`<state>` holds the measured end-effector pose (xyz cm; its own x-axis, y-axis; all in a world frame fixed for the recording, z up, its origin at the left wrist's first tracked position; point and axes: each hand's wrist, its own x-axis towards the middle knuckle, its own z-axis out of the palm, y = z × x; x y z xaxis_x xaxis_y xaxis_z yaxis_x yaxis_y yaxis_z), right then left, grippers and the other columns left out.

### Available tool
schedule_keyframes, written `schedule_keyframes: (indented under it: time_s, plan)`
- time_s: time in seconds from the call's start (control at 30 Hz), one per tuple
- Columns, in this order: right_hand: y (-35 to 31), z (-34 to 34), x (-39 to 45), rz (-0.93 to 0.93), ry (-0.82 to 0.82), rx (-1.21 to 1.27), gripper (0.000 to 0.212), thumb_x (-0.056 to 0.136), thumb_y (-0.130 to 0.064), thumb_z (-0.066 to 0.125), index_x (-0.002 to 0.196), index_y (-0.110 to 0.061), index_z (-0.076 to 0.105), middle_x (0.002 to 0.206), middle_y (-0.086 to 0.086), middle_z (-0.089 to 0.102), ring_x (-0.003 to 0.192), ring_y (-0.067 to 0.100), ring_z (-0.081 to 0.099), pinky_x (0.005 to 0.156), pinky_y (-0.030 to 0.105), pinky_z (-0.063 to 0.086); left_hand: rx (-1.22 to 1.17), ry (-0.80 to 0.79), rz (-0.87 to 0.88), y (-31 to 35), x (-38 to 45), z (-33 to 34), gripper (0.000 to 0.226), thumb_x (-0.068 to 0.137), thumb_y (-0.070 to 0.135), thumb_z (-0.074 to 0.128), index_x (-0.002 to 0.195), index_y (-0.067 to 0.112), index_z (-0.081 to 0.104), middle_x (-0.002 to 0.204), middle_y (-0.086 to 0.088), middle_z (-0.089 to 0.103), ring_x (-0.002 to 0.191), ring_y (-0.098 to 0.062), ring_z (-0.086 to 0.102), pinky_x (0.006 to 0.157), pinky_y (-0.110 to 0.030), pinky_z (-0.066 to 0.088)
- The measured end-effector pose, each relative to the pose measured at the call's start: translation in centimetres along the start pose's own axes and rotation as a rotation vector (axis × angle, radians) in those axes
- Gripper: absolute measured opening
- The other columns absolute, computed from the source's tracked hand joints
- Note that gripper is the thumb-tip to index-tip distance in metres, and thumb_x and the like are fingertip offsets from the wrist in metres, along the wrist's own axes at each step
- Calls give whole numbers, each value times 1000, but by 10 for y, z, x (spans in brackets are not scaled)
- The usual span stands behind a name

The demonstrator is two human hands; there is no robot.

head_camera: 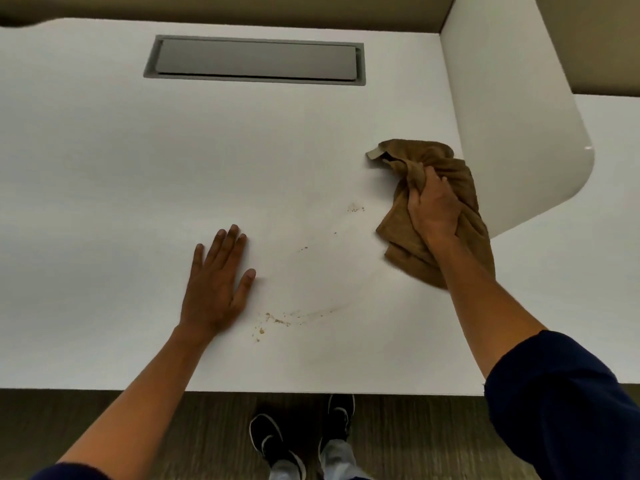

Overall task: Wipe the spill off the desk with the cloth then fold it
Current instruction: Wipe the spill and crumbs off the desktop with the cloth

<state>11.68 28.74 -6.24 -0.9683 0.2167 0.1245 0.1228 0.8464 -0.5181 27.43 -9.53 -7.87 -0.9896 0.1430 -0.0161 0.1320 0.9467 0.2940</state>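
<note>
I am looking down on a white desk (pixel 121 168), and I take the grey cable hatch (pixel 255 60) set into its far side as my landmark. The cloth (pixel 446 188) sits on the desk surface nearer me than the hatch and off beyond its right end, just beside a white rounded partition (pixel 519 116). It is a tan-brown terry towel, bunched and creased into ridges, with a pale tag or hem corner poking out at its far left tip. Its lower part spreads into loose flat layers under my wrist.

My right hand (pixel 434 206) grips the cloth from above, fingers curled into a gathered fold near its middle. My left hand (pixel 218 282) lies flat on the desk, fingers straight and slightly spread, holding nothing; it is well nearer me than the hatch, roughly below its middle.

The spill (pixel 277 318) shows as scattered brownish specks and a faint smeared arc. One cluster lies just right of my left wrist; another small patch (pixel 355 207) sits just left of the cloth, below the hatch's right end. A few stray specks trail between them.

Below the desk's near edge I see dark shoes (pixel 273 441) on a wood-grain floor (pixel 104 420), and dark blue sleeves (pixel 561 403) pushed up my forearms.
</note>
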Motion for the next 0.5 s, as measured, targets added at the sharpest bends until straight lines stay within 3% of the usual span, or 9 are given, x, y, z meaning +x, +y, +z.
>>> schedule_keyframes:
  time_s: [0.13,0.33,0.5]
  plan:
    - [-9,2,-5,-24,-27,-2,36,100,-37,43,121,-12,57,111,15,66,104,34,60,89,44,48,-23,14,2,0,0,-2,67,100,46,22,158,14,15,167,0,8,154,-14,2,125,-49,7]
    - [-64,24,-48,-175,-171,89,28,98,-30,48,116,-14,61,109,13,68,98,34,63,83,45,51,-88,41,4,-2,-1,-1,70,100,47,21,159,12,6,167,-2,4,154,-12,0,125,-44,3]
    - [-106,34,-100,-236,-307,111,36,96,-36,43,117,-13,61,110,14,67,100,36,62,84,46,49,-224,101,-11,-1,-6,-6,71,101,46,22,158,13,-2,168,1,-3,154,-10,-5,125,-37,-4]
